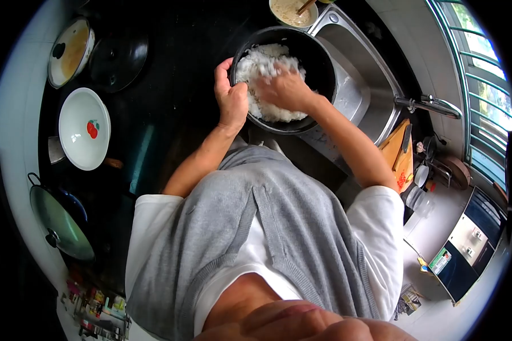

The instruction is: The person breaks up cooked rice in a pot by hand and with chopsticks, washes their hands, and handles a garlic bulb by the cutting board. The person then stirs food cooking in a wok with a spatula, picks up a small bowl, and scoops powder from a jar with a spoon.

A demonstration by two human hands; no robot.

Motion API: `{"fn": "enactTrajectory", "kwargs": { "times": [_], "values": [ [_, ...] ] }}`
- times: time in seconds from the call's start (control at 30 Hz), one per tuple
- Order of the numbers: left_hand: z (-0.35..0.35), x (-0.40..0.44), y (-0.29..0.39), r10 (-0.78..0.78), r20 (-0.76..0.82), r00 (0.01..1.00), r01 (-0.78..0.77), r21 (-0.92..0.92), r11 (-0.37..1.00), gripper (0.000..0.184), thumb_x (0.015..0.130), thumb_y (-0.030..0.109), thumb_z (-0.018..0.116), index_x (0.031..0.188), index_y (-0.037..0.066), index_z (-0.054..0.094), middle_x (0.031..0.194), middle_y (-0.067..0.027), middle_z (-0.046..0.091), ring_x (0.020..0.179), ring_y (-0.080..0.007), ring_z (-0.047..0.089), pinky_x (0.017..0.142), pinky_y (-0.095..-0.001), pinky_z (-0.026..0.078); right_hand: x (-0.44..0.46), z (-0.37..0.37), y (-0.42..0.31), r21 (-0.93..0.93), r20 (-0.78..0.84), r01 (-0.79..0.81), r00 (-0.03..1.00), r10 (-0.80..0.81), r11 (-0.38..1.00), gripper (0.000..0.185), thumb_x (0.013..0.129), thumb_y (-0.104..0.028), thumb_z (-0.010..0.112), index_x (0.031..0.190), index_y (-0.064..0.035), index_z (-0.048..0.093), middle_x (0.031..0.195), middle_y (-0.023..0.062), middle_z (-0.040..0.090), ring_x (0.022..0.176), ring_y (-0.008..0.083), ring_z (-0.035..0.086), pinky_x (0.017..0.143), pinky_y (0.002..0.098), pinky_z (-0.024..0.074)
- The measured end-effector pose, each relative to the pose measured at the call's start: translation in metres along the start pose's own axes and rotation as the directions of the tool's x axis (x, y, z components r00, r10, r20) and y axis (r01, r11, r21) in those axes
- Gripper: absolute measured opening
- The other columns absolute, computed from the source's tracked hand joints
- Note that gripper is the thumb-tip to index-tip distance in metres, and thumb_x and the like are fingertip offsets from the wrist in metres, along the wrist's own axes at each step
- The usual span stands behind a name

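Now gripping the pot (pixel 322 65) by its rim near the sink (pixel 379 94) with the left hand (pixel 231 101), reaching into rice (pixel 276 114) with the right hand (pixel 285 90), too blurred to call open or closed; turn gently, brace firmly.

Room left of pot (pixel 320 71) (bowl (pixel 75 133) beyond).

The rice (pixel 274 113) is white, the pot (pixel 321 65) black, the desk (pixel 179 40) black too. At left, a white bowl (pixel 75 149) bears a red-and-green fruit motif. At right, the sink (pixel 351 45) is silver, the board (pixel 403 162) orange-tan with red markings. A plain grey vest (pixel 307 210) covers a white shirt (pixel 375 227).
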State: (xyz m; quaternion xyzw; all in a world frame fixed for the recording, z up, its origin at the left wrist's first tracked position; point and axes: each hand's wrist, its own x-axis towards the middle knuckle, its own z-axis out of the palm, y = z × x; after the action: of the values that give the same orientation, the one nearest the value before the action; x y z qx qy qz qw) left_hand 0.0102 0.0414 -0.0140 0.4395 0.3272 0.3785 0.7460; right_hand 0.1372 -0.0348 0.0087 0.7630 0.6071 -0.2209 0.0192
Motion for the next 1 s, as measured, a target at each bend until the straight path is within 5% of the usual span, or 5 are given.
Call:
{"fn": "enactTrajectory", "kwargs": {
  "times": [0.07, 0.27, 0.57, 0.8, 1.0],
  "values": [
    [-0.001, 0.001, -0.003, -0.020, 0.002, 1.000, 0.020, 0.002, 1.000, 0.043, 0.062, -0.007, 0.037, 0.105, -0.002, 0.045, 0.102, -0.0091, 0.044, 0.091, -0.0146, 0.044, 0.084, -0.0248, 0.036, -0.022, 0.005, 0.017, -0.038, -0.123, 0.402, 0.907, -0.403, 0.915, 0.039, 0.077, -0.025, 0.055, 0.115, -0.0146, 0.051, 0.106, 0.0124, 0.055, 0.102, 0.0316, 0.049, 0.088, 0.0423, 0.0371],
    [-0.003, 0.003, -0.002, -0.025, 0.049, 0.998, 0.021, 0.080, 0.997, 0.043, 0.063, -0.006, 0.038, 0.106, -0.002, 0.045, 0.102, -0.0101, 0.045, 0.092, -0.0156, 0.044, 0.085, -0.0257, 0.035, 0.003, -0.023, 0.021, 0.209, -0.309, -0.191, 0.918, 0.250, 0.959, 0.033, 0.078, -0.018, 0.049, 0.105, 0.0019, 0.047, 0.072, 0.0201, 0.058, 0.075, 0.0324, 0.058, 0.066, 0.0425, 0.0459],
    [-0.018, 0.012, -0.003, -0.028, 0.163, 0.986, -0.018, 0.274, 0.962, 0.047, 0.066, 0.003, 0.043, 0.113, -0.003, 0.042, 0.106, -0.0174, 0.049, 0.098, -0.0256, 0.047, 0.088, -0.0307, 0.035, -0.027, -0.020, -0.009, -0.249, -0.280, 0.074, 0.949, -0.145, 0.966, 0.042, 0.079, -0.017, 0.049, 0.120, -0.0094, 0.044, 0.101, 0.0219, 0.055, 0.113, 0.0340, 0.038, 0.092, 0.0449, 0.0318],
    [-0.033, 0.025, 0.047, -0.463, 0.444, 0.767, 0.080, 0.651, 0.755, 0.058, 0.071, 0.020, 0.050, 0.124, 0.006, 0.033, 0.110, -0.0176, 0.050, 0.097, -0.0299, 0.052, 0.074, -0.0364, 0.047, -0.034, -0.013, 0.004, 0.352, -0.477, 0.060, 0.870, 0.124, 0.934, 0.036, 0.071, 0.002, 0.049, 0.106, -0.0049, 0.054, 0.082, 0.0176, 0.060, 0.070, 0.0317, 0.059, 0.062, 0.0374, 0.0468],
    [-0.023, 0.019, 0.048, -0.675, 0.375, 0.636, 0.450, 0.531, 0.718, 0.041, 0.070, 0.010, 0.046, 0.110, 0.001, 0.045, 0.096, -0.0093, 0.056, 0.079, -0.0177, 0.058, 0.062, -0.0331, 0.052, -0.041, -0.009, -0.010, 0.089, -0.346, -0.126, 0.926, 0.149, 0.988, 0.041, 0.073, -0.045, 0.058, 0.098, -0.0126, 0.060, 0.059, 0.0118, 0.059, 0.062, 0.0286, 0.059, 0.071, 0.0389, 0.0428]
  ]
}}
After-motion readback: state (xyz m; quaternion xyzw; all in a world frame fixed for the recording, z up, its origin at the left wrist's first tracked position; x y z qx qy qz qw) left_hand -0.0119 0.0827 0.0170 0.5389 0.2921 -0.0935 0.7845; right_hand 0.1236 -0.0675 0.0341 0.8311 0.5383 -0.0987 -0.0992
